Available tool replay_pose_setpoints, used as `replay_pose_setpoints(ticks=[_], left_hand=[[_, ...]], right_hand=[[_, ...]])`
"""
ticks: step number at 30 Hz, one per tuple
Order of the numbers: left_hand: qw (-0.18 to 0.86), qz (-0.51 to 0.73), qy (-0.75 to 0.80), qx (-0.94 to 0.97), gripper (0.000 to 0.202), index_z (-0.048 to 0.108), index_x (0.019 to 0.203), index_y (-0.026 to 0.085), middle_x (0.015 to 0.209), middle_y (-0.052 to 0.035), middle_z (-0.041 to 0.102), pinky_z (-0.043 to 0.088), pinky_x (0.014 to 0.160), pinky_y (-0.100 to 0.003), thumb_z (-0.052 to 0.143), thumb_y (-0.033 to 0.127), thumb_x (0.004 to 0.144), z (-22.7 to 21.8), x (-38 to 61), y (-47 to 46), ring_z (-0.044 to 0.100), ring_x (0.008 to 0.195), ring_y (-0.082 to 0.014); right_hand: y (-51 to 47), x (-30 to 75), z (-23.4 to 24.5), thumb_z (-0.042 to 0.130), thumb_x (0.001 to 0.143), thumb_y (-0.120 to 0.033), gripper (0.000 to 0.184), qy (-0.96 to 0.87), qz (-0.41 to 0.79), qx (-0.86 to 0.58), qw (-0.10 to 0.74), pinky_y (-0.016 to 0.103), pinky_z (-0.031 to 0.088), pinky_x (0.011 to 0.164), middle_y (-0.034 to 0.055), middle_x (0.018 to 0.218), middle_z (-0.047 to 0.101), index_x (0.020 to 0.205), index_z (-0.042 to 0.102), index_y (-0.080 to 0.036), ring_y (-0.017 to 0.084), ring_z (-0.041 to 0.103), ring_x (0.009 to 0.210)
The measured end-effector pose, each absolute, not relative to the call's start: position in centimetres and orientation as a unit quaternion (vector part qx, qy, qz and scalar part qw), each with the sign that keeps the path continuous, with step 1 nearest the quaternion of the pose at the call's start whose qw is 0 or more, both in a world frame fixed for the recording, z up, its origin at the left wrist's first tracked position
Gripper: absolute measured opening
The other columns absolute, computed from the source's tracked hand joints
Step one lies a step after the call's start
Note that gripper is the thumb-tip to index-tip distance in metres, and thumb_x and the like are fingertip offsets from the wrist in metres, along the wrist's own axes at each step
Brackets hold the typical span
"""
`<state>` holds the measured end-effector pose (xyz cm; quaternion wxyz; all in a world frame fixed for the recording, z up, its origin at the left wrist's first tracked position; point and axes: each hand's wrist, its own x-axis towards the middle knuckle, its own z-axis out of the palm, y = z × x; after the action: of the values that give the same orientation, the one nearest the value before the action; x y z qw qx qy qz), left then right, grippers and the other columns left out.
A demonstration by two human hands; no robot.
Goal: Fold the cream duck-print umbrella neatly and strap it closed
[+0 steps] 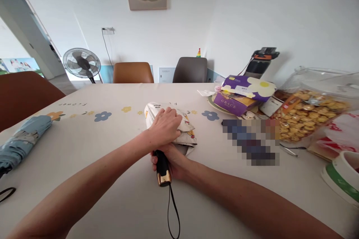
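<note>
A folding umbrella [162, 164] with a white, patterned canopy lies at the middle of the table, its black and gold handle toward me. A thin black wrist strap hangs from the handle's end. My right hand [174, 158] is wrapped round the umbrella just above the handle. Over the bunched canopy [153, 111] lies my left hand [166, 127], its fingers curled on the cloth. Part of the canopy is hidden under that hand, and a flap of it spreads out to the right.
A light blue folded umbrella [26, 140] lies at the left of the table [117, 201]. To the right stand a purple tissue box [232, 104], a clear container of snacks [311, 112] and a white and green roll [340, 175]. Chairs [133, 73] and a fan [82, 62] are beyond.
</note>
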<state>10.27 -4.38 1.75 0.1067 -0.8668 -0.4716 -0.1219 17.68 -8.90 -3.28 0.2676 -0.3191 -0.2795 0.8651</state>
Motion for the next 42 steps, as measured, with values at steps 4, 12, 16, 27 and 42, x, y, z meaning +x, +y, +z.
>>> replay_pose_setpoints(ticks=[4,12,16,27,42], left_hand=[[0.144,-0.143,-0.534,-0.821,0.019,0.055,0.077,0.017,0.083,-0.0098,0.056,0.039,0.061,-0.033,0.037,0.015,0.079,2.2,9.7,-4.7,0.051,0.084,-0.0247],[-0.125,-0.433,-0.629,-0.633,0.008,0.050,0.084,0.021,0.067,-0.0007,0.058,0.041,0.051,-0.027,0.045,0.025,0.079,1.4,4.5,-7.2,0.056,0.058,-0.0165],[-0.338,-0.542,-0.606,-0.474,0.022,0.056,0.085,0.015,0.073,-0.0048,0.061,0.048,0.045,-0.028,0.055,0.035,0.074,0.2,2.9,-9.5,0.058,0.056,-0.0163],[-0.472,-0.660,-0.491,-0.317,0.023,0.065,0.087,0.012,0.086,-0.0053,0.066,0.053,0.044,-0.023,0.068,0.019,0.065,0.3,0.9,-11.6,0.061,0.058,-0.0134],[-0.525,-0.568,-0.526,-0.354,0.032,0.064,0.099,0.018,0.109,-0.0067,0.063,0.059,0.062,-0.031,0.069,0.025,0.069,-0.6,-0.2,-11.4,0.062,0.092,-0.0218]], right_hand=[[-8.8,17.7,-3.4,0.060,0.071,-0.018,0.011,-0.263,0.872,-0.318,0.262,0.021,0.045,0.044,-0.0029,0.058,0.048,0.069,0.050,-0.014,0.007,0.047,0.046],[-8.7,17.8,-3.2,0.068,0.071,-0.027,0.022,-0.271,0.876,-0.280,0.283,0.017,0.041,0.040,-0.0051,0.062,0.047,0.071,0.049,-0.015,0.004,0.042,0.045],[-8.5,17.9,-3.3,0.065,0.074,-0.044,0.032,-0.268,0.881,-0.274,0.279,0.017,0.039,0.039,-0.0048,0.062,0.046,0.071,0.049,-0.015,0.003,0.040,0.043],[-7.6,18.0,-3.2,0.039,0.072,-0.074,0.058,-0.276,0.874,-0.327,0.231,0.019,0.036,0.031,-0.0041,0.047,0.041,0.062,0.045,-0.018,0.007,0.037,0.035],[-6.4,19.0,-3.0,0.053,0.079,-0.040,0.025,-0.290,0.865,-0.332,0.241,0.019,0.032,0.031,-0.0061,0.051,0.041,0.069,0.040,-0.020,0.006,0.034,0.034]])
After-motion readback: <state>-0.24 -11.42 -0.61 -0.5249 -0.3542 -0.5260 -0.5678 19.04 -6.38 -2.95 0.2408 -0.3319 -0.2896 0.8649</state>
